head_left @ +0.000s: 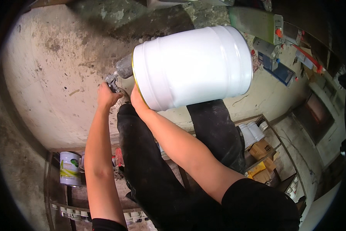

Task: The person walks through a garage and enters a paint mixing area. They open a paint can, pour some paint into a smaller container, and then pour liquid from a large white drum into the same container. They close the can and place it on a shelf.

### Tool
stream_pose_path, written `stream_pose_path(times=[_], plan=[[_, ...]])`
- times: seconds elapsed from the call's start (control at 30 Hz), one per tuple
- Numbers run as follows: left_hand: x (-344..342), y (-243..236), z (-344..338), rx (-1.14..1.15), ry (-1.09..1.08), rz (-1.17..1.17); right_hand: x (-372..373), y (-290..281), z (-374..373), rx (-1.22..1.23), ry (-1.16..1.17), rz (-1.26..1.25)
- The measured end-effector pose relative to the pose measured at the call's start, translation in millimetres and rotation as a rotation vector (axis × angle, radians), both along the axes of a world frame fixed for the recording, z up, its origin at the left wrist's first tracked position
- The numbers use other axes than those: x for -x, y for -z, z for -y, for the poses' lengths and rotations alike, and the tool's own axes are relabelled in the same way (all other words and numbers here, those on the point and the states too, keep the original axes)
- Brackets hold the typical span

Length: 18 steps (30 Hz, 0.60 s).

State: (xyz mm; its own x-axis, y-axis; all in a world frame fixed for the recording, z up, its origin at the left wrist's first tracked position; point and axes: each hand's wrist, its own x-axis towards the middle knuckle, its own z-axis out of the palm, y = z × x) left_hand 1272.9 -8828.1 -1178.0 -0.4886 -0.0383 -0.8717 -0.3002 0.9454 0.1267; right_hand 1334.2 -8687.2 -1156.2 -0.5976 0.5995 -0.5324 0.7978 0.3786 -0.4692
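Note:
A large glossy white drum (192,69) lies on its side beyond my knees, its gold-edged end (134,73) facing left. My right hand (137,99) is against that end at the lower rim, and its fingers are mostly hidden by the drum. Just left of it, my left hand (108,96) is closed around a small metal tool that looks like a spray gun (112,81). A dark grey cylinder (124,67), perhaps the cup of this tool, sits beside the drum's rim and is partly covered by it.
Green and blue rectangular tins (277,69) stand at the upper right. Below, a metal-framed shelf (48,184) bears a white-and-green paint pail (69,169), cardboard boxes (261,150), white tubs (252,133) and several small cups (76,213). My black-clad legs (148,154) are under the arms.

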Motion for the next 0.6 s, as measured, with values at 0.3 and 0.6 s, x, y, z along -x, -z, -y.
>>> stream_pose_path(times=[0.3,0.6], plan=[[20,-83,-25,-0.172,-0.196,-0.013,56,-146,-104,0.506,0.547,-0.396],[59,-173,-148,-0.659,-0.451,0.329,111,-208,-329,0.529,1.284,-0.311]])
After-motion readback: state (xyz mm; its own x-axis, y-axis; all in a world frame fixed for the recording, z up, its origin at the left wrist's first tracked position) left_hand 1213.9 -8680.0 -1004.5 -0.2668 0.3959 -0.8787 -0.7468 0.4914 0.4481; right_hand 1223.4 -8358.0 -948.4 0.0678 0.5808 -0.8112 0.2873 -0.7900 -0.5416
